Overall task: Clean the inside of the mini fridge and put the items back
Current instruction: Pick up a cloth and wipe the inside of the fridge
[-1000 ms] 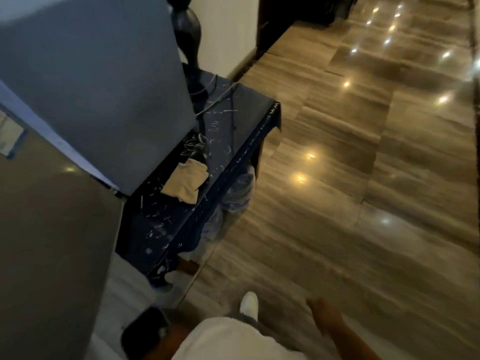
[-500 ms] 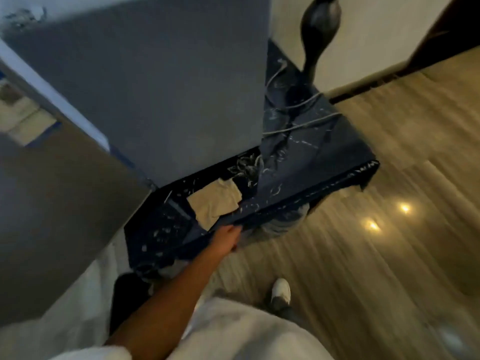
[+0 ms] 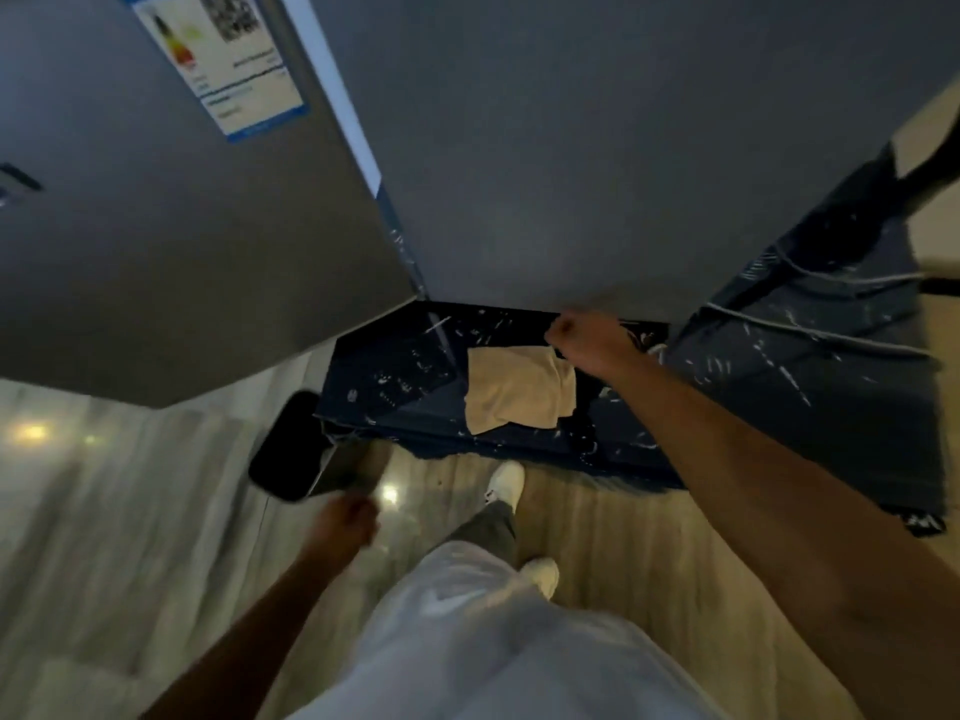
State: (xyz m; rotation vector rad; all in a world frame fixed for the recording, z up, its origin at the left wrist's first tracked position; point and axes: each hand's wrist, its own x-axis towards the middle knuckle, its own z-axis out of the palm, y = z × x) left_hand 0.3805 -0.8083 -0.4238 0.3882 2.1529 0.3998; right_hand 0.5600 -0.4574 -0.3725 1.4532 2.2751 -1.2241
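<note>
The grey mini fridge (image 3: 571, 148) stands on a dark blue marbled table (image 3: 405, 376). Its door (image 3: 171, 241), which carries an energy label (image 3: 223, 59), fills the upper left. A beige cloth (image 3: 514, 392) lies on the table in front of the fridge's lower edge. My right hand (image 3: 587, 343) reaches over the table with its fingers curled shut at the cloth's far right corner, touching it. Lower down, over the floor, my left hand (image 3: 345, 522) hangs blurred just below a black rounded object (image 3: 285, 449). Whether that hand holds anything is unclear.
Grey cables (image 3: 810, 330) run across the right part of the table. The polished wood-look floor (image 3: 597, 517) shows below the table edge, with my white shoes (image 3: 506, 483) on it. A pale rug or curtain (image 3: 130, 511) covers the lower left.
The view has swung left and down onto the fridge and table. My right hand has moved from the table's front edge over the cloth to its far corner. My left hand has come into view.
</note>
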